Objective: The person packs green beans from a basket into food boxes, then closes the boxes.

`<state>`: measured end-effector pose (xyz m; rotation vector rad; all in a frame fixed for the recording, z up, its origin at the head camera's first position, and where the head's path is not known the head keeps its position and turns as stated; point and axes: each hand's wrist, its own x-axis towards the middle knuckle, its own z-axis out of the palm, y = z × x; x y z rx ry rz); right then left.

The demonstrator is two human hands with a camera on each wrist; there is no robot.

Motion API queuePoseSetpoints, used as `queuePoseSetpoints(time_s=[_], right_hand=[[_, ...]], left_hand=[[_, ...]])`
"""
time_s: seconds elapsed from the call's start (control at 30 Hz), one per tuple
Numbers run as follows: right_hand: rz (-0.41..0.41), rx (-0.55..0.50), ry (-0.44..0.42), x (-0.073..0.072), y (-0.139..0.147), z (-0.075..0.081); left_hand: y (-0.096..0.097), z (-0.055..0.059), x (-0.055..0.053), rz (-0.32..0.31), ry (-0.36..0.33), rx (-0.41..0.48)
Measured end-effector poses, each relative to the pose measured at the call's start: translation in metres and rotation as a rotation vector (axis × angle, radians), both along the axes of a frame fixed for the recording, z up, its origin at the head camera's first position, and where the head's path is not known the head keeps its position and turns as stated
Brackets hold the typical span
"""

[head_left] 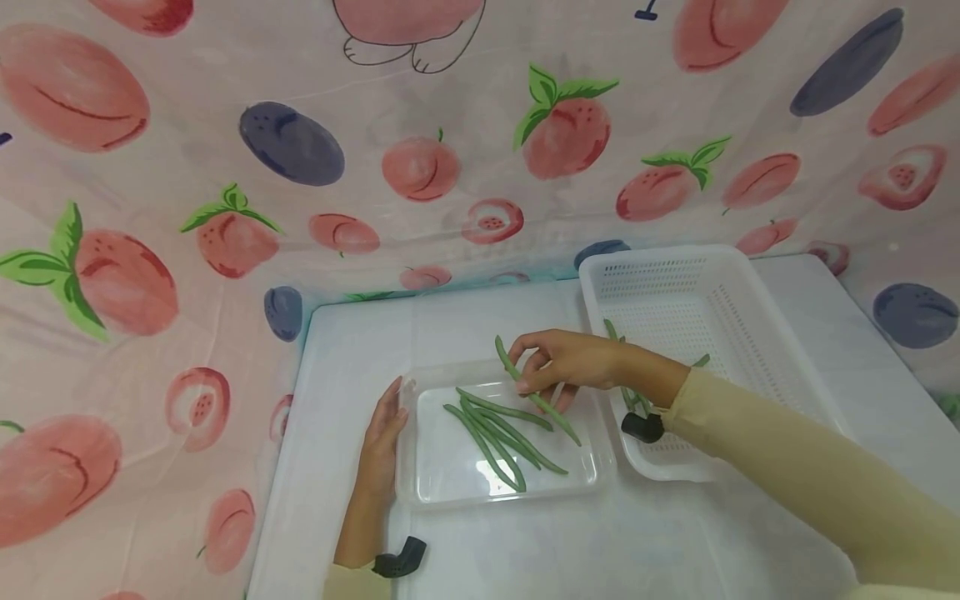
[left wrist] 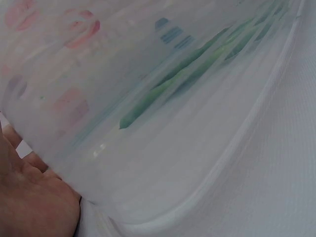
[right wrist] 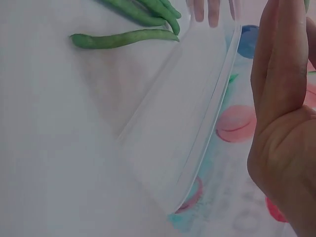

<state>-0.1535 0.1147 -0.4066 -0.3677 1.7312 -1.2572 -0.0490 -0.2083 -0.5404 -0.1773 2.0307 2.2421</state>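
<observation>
My right hand (head_left: 558, 360) pinches one green bean (head_left: 501, 350) over a clear plastic container (head_left: 442, 497). Several more green beans (head_left: 487, 437) lie loosely bunched on the container's floor, and the right wrist view shows some of them (right wrist: 126, 39) close up. At the container's left side, my left hand (head_left: 384, 433) rests against the wall near the far corner, its fingers not curled round anything visible. In the left wrist view the left palm (left wrist: 37, 202) lies beside the translucent wall, part of the fingers being hidden behind it.
To the right stands a white perforated basket (head_left: 780, 350) with a few green beans (head_left: 627, 398) at its left side, partly covered by my right wrist. Both containers stand on a white table (head_left: 352, 333). A fruit-printed cloth (head_left: 450, 100) hangs behind and to the left.
</observation>
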Motion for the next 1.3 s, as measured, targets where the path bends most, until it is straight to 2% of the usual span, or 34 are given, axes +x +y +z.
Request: queuePoseSetpoints(time_s=[0.5,1.3], right_hand=[[0.072,0.024,0.032,0.000,-0.029,0.002],[0.109,0.018,0.003,-0.003,-0.052,-0.016]], left_hand=[[-0.001,0.000,-0.001,-0.014,-0.006,0.000],[0.000,0.001,0.001,-0.009,-0.011,0.002]])
